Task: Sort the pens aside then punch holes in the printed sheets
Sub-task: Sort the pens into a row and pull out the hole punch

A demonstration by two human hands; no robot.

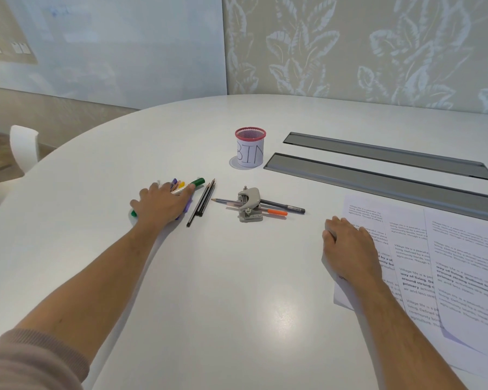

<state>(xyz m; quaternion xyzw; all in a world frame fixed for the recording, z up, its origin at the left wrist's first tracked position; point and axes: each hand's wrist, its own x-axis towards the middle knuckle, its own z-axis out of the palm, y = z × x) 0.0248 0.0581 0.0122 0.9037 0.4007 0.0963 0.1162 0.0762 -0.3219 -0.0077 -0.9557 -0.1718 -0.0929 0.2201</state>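
My left hand (161,202) lies flat over a bunch of coloured markers (196,182), fingers spread across them; green, yellow and purple tips stick out beyond it. Just right of it lie three dark pencils (202,202) side by side. A grey hole punch (248,204) sits mid-table on top of a pencil, a grey pen (289,207) and an orange-capped pen (276,212). My right hand (348,246) rests palm down on the left edge of several overlapping printed sheets (448,257), fingers curled.
A red mesh cup (250,147) with a paper label reading "BIN" stands behind the punch. Two grey cable-tray lids (378,178) are set into the white table (237,277) at the right. A white chair (23,144) stands beyond the left edge.
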